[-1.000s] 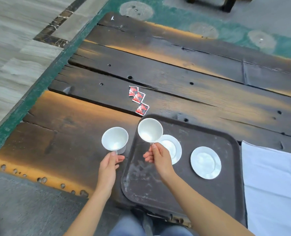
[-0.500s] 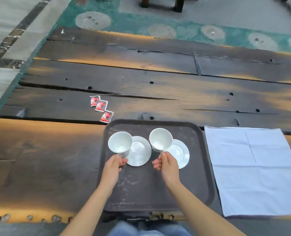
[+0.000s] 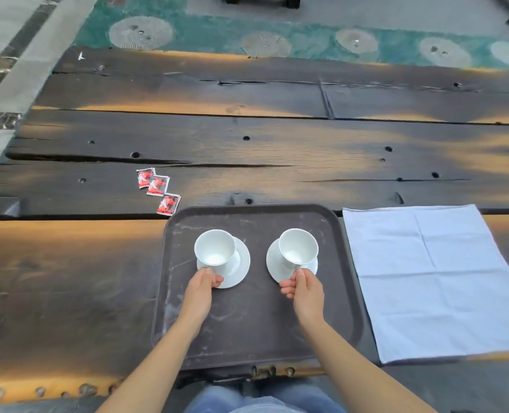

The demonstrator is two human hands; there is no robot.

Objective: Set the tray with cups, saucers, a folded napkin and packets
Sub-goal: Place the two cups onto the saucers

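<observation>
Seating the cups point(image 3: 215, 247), airborne a moment ago, on their saucers point(image 3: 242, 265), we keep left grip point(image 3: 201, 289) and right grip point(image 3: 304, 289) pinching their handles; napkin point(image 3: 432, 278), packets point(image 3: 158, 190) remain.

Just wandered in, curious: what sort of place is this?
Probably a cafe or tea room: a serving tray holds the left cup and right cup on saucers, red packets and a cloth napkin lie on the rustic plank table, with patterned carpet beyond.
</observation>
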